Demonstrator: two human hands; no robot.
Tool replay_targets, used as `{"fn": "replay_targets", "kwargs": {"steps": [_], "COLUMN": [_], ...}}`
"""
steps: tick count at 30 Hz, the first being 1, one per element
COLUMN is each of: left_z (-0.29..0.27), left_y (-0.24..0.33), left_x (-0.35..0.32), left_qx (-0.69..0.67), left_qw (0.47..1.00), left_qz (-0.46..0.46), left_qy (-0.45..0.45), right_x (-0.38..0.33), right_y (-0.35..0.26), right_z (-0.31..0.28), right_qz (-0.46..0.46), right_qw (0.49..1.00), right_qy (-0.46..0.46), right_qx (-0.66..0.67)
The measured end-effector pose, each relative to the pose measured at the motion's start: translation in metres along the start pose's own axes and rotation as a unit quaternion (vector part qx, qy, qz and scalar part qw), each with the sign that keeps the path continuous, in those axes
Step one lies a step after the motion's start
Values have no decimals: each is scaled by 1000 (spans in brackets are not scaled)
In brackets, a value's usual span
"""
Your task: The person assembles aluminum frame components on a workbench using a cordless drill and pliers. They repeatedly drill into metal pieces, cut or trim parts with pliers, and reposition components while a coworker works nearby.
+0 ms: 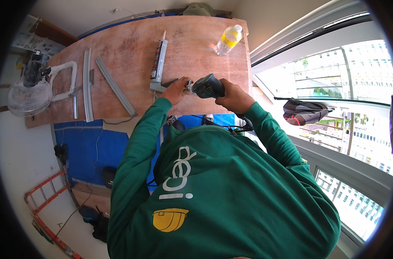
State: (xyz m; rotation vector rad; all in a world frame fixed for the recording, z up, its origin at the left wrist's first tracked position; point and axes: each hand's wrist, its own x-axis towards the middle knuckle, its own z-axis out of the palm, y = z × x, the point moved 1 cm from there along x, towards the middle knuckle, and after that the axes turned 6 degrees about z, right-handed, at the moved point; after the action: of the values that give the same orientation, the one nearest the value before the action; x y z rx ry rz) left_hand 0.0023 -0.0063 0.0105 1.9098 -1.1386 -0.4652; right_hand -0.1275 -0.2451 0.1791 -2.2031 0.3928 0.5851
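Observation:
My right hand [233, 97] is wrapped around the rear of a dark teal hand-held power tool [208, 86]. The tool points left, its metal front end close to my left hand [177, 91]. The fingers of that hand are closed beside the tool's front, and what they pinch is hidden. Just left of them lies a caulking gun with a grey sealant tube [159, 60], nozzle pointing to the far side; its handle end reaches my left fingers. Both hands are over the near edge of the reddish wooden board table [131, 39].
Metal channel strips [115, 86] lie on the table's left part, near a fan [30, 97]. A clear bottle with a yellow label [229, 39] is at the far right. Blue sheeting [86, 146] covers floor below. A red ladder [45, 190] is lower left; windows [326, 73] line the right.

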Motion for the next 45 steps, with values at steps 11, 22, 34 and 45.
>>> {"fn": "replay_targets", "kwargs": {"steps": [11, 22, 34, 45], "left_z": [0, 2, 13, 33], "left_y": [-4, -1, 9, 131], "left_x": [-1, -1, -37, -228], "left_qx": [-12, -38, -35, -31], "left_qw": [1000, 999, 989, 887], "left_qz": [19, -31, -75, -293], "left_qy": [-1, 2, 124, 356], "right_x": [21, 31, 16, 75], "right_y": [-22, -20, 144, 267], "right_z": [-1, -21, -28, 26], "right_qz": [-16, 72, 125, 123], "right_qw": [991, 991, 873, 806], "right_qy": [-26, -105, -68, -94], "right_qx": [-131, -46, 467, 571]}}
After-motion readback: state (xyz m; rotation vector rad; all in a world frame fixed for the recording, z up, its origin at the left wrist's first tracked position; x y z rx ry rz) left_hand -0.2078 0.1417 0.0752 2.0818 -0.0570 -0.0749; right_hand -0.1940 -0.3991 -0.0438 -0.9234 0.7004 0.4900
